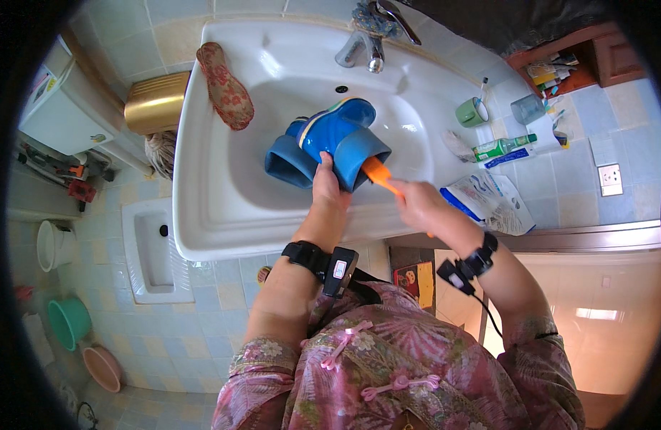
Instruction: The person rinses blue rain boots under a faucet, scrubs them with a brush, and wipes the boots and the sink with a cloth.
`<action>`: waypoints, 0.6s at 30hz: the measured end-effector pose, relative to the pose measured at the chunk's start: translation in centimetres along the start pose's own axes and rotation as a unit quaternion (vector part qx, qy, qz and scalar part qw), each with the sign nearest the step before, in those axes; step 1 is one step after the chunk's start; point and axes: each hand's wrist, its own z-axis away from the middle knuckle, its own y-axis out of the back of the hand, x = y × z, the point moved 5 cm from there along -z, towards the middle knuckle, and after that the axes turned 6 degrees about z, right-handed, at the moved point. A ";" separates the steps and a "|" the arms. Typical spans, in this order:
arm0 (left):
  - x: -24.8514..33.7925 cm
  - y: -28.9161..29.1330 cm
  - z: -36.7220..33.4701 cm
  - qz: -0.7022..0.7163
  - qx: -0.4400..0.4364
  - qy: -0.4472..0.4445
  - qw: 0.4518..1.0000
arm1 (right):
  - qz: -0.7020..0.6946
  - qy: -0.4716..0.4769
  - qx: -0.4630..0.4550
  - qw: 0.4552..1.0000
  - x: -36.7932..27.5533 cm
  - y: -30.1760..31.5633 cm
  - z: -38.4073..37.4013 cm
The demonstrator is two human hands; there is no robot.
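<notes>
Your left hand (327,185) holds the upper blue boot (335,136) at its cuff; thumb on the near side, other fingers mostly hidden. Boot is tilted over the white sink (214,233), toe toward the tap (374,56), opening toward you. Second boot (289,162) sits in the basin, left of and partly behind it, opening also your way.

Your right hand (422,206) has its fingers closed around an orange brush (378,173); the far end goes into the upper boot's opening, bristles can't be seen. Patterned insole (226,87) lies on the sink's left rim, well apart from both hands. Right of the basin: green cup (472,113), green bottle (500,147) on its side, blue tube (506,158) just beside it, crumpled plastic bag (494,202) nearest your right hand.
</notes>
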 end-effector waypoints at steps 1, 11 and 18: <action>0.2 0.2 0.1 -0.010 0.007 -0.005 1.000 | -0.095 0.006 -0.029 0.995 -0.7 0.5 1.1; 1.2 -1.6 3.5 -0.363 0.105 -0.034 0.925 | -0.242 -0.041 -0.043 0.968 6.4 5.3 7.7; 1.1 -1.0 2.6 -0.384 0.116 -0.041 0.915 | -0.255 0.076 0.082 0.960 4.3 5.2 4.0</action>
